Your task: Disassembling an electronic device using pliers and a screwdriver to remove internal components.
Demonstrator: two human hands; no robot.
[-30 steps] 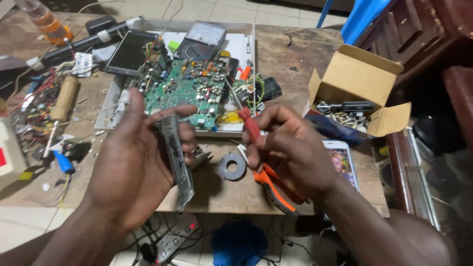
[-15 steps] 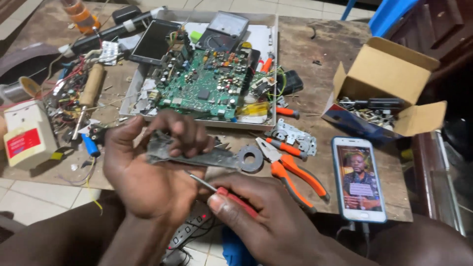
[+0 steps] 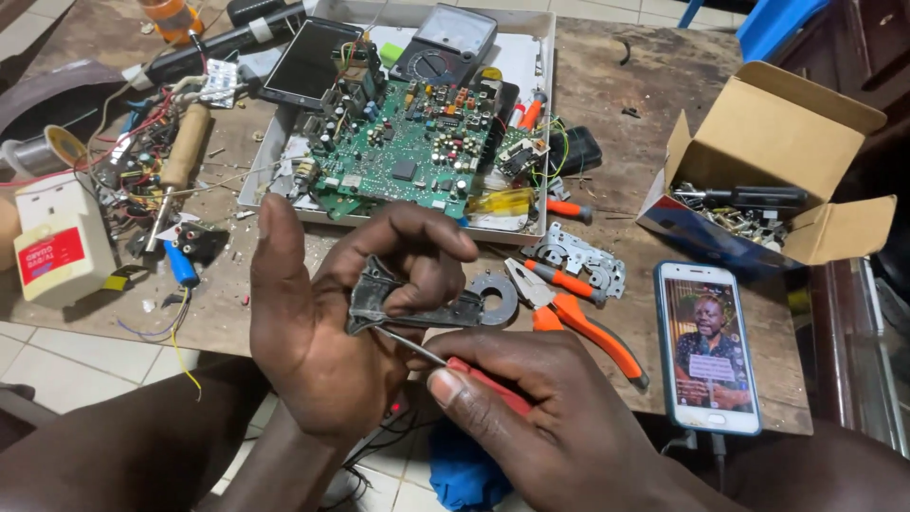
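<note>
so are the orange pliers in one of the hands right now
No, the orange pliers lie on the table, while the right hand holds a red screwdriver.

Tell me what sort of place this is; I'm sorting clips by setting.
Probably a small electronics repair bench: a green populated circuit board in a white tray, a grey analogue multimeter, and orange-handled pliers on a worn wooden table.

A worn wooden desk [image 3: 654, 85], its brown top scuffed and stained, fills most of the view. Beneath its near edge lies a floor [image 3: 66, 365] of pale square tiles with dark grout lines. At the far right stands dark wooden furniture [image 3: 877, 57], with a blue plastic chair [image 3: 773, 24] beside it at the top. The light is soft and even, without hard shadows.
</note>
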